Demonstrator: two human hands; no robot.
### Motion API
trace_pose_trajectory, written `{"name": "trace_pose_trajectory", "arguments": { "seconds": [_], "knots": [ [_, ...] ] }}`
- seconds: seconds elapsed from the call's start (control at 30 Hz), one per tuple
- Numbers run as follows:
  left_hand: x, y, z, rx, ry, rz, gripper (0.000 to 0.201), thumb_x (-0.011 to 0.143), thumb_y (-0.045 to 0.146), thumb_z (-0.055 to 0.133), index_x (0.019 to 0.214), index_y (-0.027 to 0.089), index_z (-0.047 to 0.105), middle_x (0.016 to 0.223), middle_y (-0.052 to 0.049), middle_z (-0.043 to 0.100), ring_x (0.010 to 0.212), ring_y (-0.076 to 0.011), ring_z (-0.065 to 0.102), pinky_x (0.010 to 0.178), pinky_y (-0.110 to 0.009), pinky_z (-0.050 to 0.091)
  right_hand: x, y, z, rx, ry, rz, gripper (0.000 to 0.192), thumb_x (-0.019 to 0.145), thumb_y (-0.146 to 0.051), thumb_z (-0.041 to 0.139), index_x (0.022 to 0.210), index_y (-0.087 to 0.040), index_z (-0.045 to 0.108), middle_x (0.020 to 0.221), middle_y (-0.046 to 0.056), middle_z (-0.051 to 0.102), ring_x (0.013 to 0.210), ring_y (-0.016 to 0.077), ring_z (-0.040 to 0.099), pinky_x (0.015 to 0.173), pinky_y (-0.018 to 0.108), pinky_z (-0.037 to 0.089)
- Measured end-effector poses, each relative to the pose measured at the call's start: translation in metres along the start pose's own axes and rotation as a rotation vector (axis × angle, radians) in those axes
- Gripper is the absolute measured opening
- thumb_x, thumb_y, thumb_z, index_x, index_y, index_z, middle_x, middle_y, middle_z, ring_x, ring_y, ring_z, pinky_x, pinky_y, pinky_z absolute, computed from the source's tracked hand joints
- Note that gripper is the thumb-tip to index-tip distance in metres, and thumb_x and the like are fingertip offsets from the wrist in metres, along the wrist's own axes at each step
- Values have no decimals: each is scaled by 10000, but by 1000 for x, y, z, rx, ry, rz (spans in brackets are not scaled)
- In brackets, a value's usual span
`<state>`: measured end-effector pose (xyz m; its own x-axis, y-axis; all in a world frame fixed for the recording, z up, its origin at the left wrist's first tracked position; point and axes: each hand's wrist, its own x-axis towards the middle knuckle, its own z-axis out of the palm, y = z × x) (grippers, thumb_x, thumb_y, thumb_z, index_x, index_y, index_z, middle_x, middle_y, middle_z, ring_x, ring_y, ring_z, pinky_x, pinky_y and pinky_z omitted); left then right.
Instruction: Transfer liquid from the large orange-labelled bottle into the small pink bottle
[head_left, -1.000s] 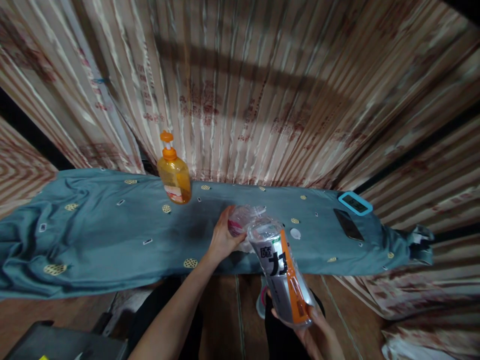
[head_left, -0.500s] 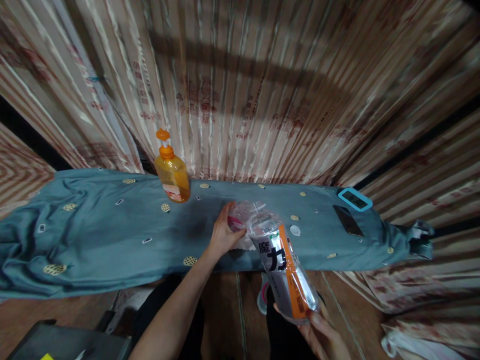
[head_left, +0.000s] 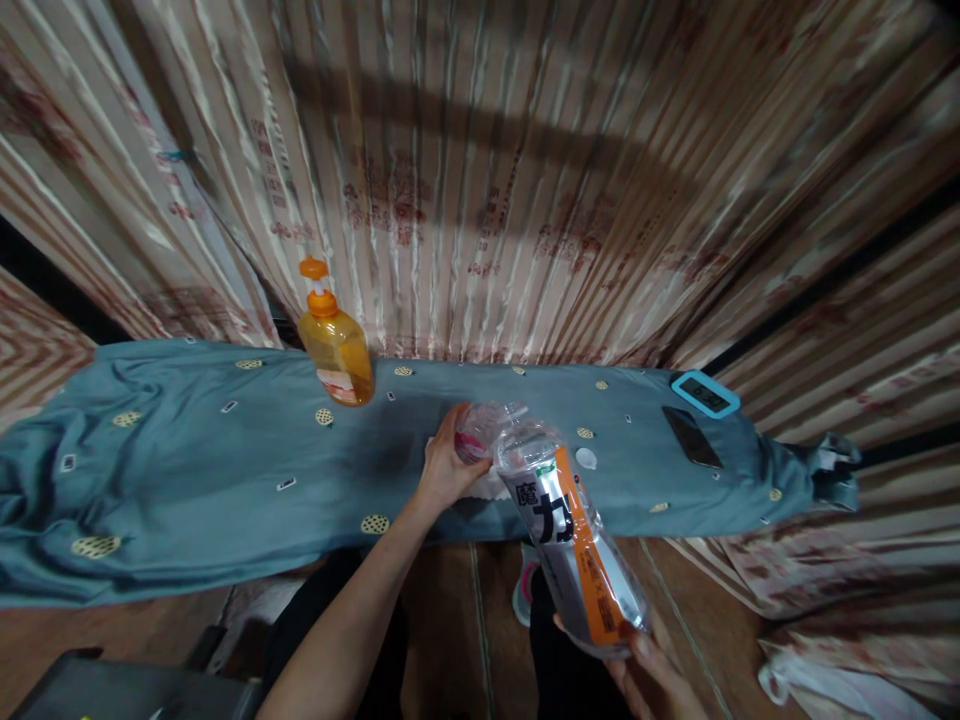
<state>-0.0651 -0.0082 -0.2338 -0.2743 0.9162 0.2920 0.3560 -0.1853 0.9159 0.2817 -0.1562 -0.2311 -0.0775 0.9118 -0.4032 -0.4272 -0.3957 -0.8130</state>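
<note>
A large clear drink bottle (head_left: pixel 574 545) with an orange-and-grey label is gripped at its base by the right hand (head_left: pixel 652 680) at the bottom edge of the frame, fingers wrapped round it, and is tipped neck-first toward the table. Its mouth is met by a smaller clear bottle (head_left: pixel 484 432) with a pink label, clasped in the closed fingers of the left hand (head_left: pixel 444 470) just above the blue-grey cloth (head_left: pixel 195 470). A spill onto the cloth is judged possible if the two mouths are let slip out of line, the larger bottle being steeply tilted. A single white cap (head_left: pixel 586 458) lies just beside the bottles. Farther back, one orange pump bottle (head_left: pixel 335 345) stands upright, and at the far right one dark phone (head_left: pixel 691 436) and one blue-framed device (head_left: pixel 705 393) lie side by side. Two clear bottles are counted in all.
</note>
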Motion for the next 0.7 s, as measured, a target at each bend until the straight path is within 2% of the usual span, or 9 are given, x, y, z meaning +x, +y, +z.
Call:
{"name": "trace_pose_trajectory", "arguments": {
  "seconds": [0.1, 0.2, 0.27, 0.4, 0.5, 0.6, 0.7],
  "knots": [
    [0, 0, -1, 8, -5, 1, 954, 735, 242, 1040, 1606, 239, 653, 1646, -187, 803, 1529, -436, 797, 1338, -627, 638, -9, 1, 14, 0, 82, -61, 603, 749, -677, 1174, 1266, -414, 1008, 1393, 99, 1002, 1241, 456, 968, 1300, 668, 660],
    [1, -1, -1, 6, -12, 7, 946, 742, 262, 1043, 1604, 235, 653, 1632, -187, 807, 1516, -436, 804, 1323, -618, 649, -13, 1, 22, -11, 97, -39, 612, 724, -704, 1178, 1246, -433, 1010, 1313, 85, 1021, 1250, 469, 967, 1338, 690, 616],
    [1, -2, -2, 0, -24, 9, 950, 742, 273, 1045, 1604, 231, 649, 1648, -194, 797, 1531, -438, 795, 1333, -618, 642, -13, 1, 21, -17, 105, -44, 596, 728, -686, 1183, 1247, -450, 1009, 1350, 74, 1015, 1302, 466, 952, 1359, 675, 598],
    [2, -1, -3, -10, -41, -1, 954, 750, 284, 1041, 1613, 229, 636, 1671, -199, 786, 1549, -441, 783, 1345, -623, 628, -9, 2, 12, -28, 89, -54, 587, 762, -653, 1172, 1283, -443, 1000, 1444, 86, 989, 1385, 467, 920, 1367, 669, 593],
    [1, 1, -3, -9, -42, -4, 956, 744, 294, 1048, 1607, 230, 641, 1658, -192, 795, 1540, -441, 787, 1343, -617, 631, -7, 2, 3, -20, 10, -11, 580, 768, -628, 1162, 1284, -415, 1005, 1498, 109, 965, 1433, 487, 894, 1330, 674, 629],
    [1, 3, -3, -2, -38, -8, 948, 746, 302, 1051, 1602, 236, 648, 1656, -182, 796, 1539, -437, 789, 1348, -613, 629, -4, 3, -8, -43, 1, -46, 675, 749, -565, 1179, 1375, -399, 986, 1567, 121, 934, 1513, 475, 851, 1293, 595, 668],
    [1, 2, -4, 3, -39, -12, 947, 750, 308, 1049, 1607, 240, 650, 1653, -176, 798, 1527, -433, 796, 1342, -617, 634, 1, 3, -22, -59, -16, -26, 642, 787, -512, 1169, 1390, -395, 982, 1550, 121, 940, 1488, 454, 871, 1248, 552, 701]
  ]
}}
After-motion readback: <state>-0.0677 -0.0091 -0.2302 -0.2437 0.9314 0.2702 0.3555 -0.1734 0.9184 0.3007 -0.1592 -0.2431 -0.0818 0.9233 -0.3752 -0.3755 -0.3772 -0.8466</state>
